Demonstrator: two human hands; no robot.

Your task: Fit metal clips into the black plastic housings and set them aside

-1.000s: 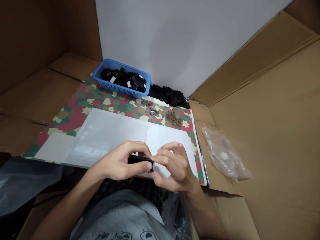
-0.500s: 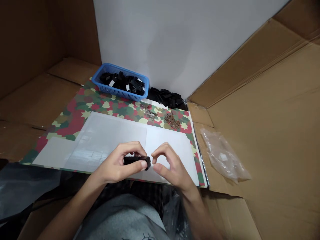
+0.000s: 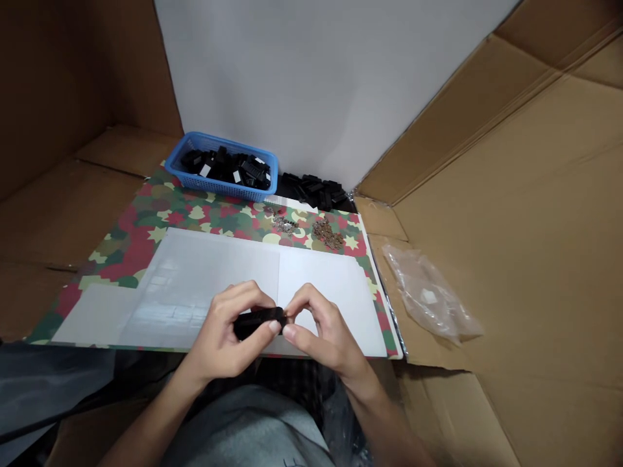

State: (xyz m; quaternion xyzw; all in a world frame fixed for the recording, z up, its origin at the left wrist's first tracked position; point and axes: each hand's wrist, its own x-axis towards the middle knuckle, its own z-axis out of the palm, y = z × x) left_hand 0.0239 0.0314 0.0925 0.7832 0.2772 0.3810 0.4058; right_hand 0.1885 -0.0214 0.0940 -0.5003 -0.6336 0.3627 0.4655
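A small black plastic block-shaped part [image 3: 256,319] is gripped between the thumb and fingers of my left hand [image 3: 228,334], above the white sheet [image 3: 311,279]. At the block's right end, the thumb and forefinger of my right hand [image 3: 324,331] are pinched together. A tiny brownish bit shows at those fingertips, too small to name. Beyond the sheet lie a heap of small silvery metal pieces [image 3: 285,224] and a heap of copper-brown pieces [image 3: 328,233].
A blue plastic basket [image 3: 221,189] full of black parts stands at the back left. More black parts [image 3: 316,191] are piled beside it against the wall. Cardboard panels [image 3: 511,214] enclose the sides. A clear plastic bag [image 3: 431,295] lies on the right.
My right hand's fingertips have closed and moved left to meet the block's right end. The block is tilted slightly differently in my left hand. The view has shifted a little.
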